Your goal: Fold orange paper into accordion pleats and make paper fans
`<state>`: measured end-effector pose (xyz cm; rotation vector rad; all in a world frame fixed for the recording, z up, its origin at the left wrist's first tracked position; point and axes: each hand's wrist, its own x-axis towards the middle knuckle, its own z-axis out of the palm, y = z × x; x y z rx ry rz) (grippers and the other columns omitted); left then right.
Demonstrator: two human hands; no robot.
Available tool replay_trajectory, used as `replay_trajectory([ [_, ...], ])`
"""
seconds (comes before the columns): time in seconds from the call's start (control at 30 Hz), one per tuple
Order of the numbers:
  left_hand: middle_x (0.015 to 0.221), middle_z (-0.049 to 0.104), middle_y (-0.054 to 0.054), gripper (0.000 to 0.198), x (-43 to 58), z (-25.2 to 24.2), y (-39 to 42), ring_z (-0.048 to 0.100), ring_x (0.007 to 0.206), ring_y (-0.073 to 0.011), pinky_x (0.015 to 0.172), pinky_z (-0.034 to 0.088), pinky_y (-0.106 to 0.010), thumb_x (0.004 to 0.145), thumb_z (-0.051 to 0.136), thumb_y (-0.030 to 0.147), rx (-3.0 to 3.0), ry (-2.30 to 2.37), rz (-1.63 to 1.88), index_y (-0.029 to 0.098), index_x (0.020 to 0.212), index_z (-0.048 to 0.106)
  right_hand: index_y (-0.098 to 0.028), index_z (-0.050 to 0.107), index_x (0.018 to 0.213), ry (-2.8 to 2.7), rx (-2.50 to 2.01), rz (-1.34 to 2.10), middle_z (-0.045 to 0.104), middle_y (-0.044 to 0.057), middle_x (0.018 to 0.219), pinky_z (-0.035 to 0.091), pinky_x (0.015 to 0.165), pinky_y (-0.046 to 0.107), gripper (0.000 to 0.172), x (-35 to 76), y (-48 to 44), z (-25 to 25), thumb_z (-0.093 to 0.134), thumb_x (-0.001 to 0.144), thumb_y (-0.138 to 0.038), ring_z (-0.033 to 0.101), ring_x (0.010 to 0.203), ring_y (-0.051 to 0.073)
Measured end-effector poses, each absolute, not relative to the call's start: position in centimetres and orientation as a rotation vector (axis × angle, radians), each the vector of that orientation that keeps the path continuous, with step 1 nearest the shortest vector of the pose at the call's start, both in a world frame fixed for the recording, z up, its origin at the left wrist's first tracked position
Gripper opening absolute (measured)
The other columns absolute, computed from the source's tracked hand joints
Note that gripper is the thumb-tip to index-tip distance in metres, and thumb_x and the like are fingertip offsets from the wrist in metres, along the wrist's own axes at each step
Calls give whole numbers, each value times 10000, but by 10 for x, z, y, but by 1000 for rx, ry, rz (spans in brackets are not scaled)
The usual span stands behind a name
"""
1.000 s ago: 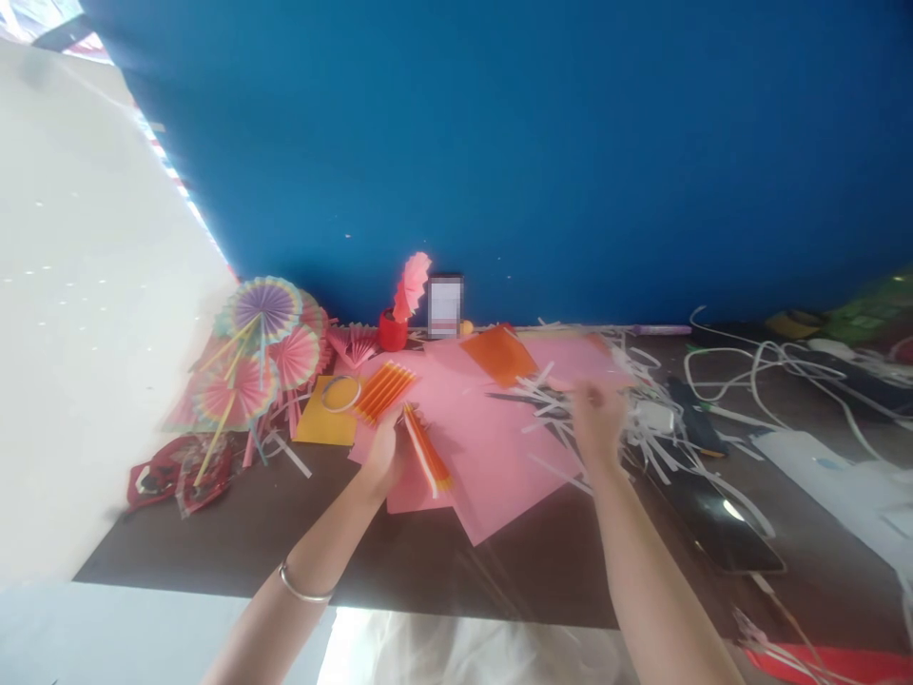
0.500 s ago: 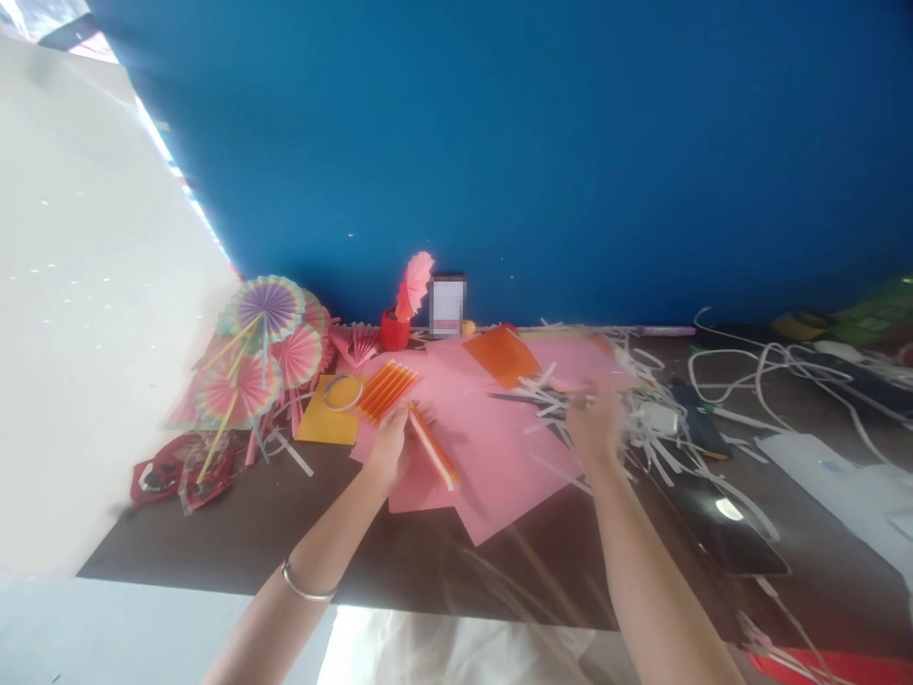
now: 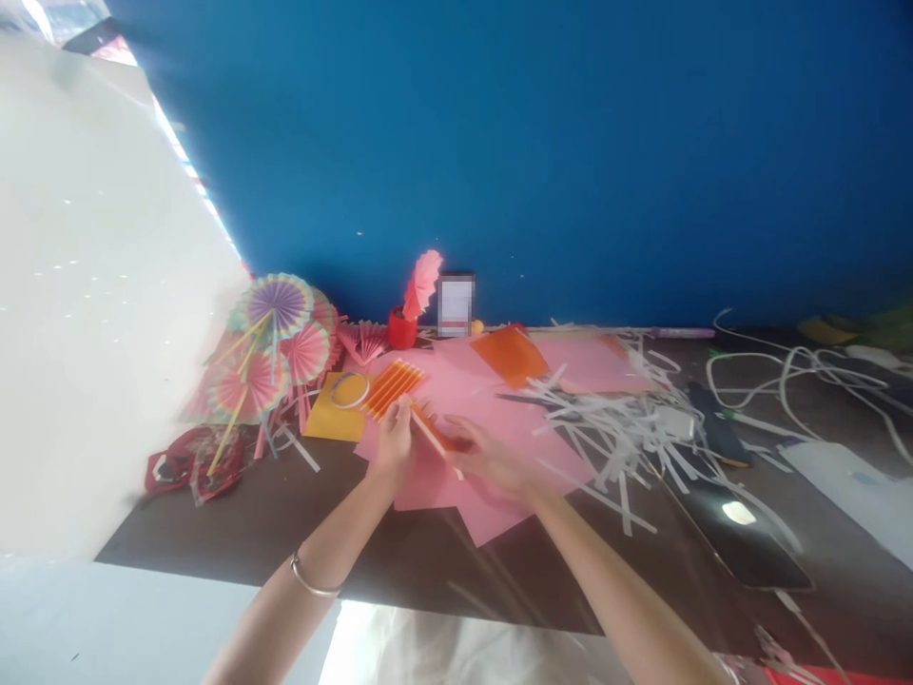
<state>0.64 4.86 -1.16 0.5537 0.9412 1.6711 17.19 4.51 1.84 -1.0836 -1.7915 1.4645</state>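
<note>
My left hand [image 3: 395, 440] is closed on one end of a folded orange pleated paper [image 3: 433, 433], held over pink paper sheets [image 3: 499, 447] on the dark table [image 3: 285, 533]. My right hand [image 3: 491, 459] has come beside the pleated paper's other end; its fingers are smeared by motion, so I cannot tell whether they hold it. A second flat pleated orange piece [image 3: 392, 385] lies just beyond my left hand.
Finished paper fans on sticks [image 3: 275, 342] lie at the left by a white wall. A red cup with a pink fan [image 3: 403, 328], a roll of clear tape [image 3: 349, 390], white paper strips [image 3: 613, 428], a phone [image 3: 742, 533] and white cables [image 3: 785, 371] crowd the right.
My right hand left the heap of white strips and moved left to the pleated orange paper. My left hand kept hold of the paper. The camera shifted slightly.
</note>
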Motion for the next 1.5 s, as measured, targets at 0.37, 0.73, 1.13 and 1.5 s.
replay_trajectory([
  [0.37, 903, 698, -51, 244, 0, 3, 44, 642, 947, -201, 885, 480, -353, 695, 698, 369, 431, 919, 1629, 189, 842, 626, -134, 665, 780, -1728, -1160, 1396, 599, 12, 599, 394, 406, 203, 286, 181, 61, 24, 633, 728, -414, 509, 491, 98],
  [0.73, 770, 709, -48, 256, -16, 0, 53, 684, 785, -201, 854, 513, -378, 609, 768, 277, 462, 962, 1592, 150, 801, 657, -152, 656, 821, -1414, -1193, 1243, 674, 48, 708, 530, 549, 279, 341, 196, 73, 26, 710, 637, -434, 641, 600, 166],
  [1.13, 702, 692, -72, 352, 0, -4, 47, 682, 718, -224, 793, 519, -389, 517, 810, 344, 687, 1091, 1443, 97, 734, 684, -211, 615, 937, -1916, -981, -163, 663, 66, 966, 422, 906, 421, 139, 195, 64, 12, 502, 858, -186, 582, 990, 221],
  [1.5, 865, 711, -135, 338, 8, 8, 34, 671, 837, -239, 860, 498, -387, 607, 767, 306, 833, 962, 1257, 100, 868, 709, -236, 618, 1056, -2202, -783, 63, 680, 51, 955, 466, 811, 362, 276, 175, 49, 18, 395, 908, -171, 605, 901, 190],
])
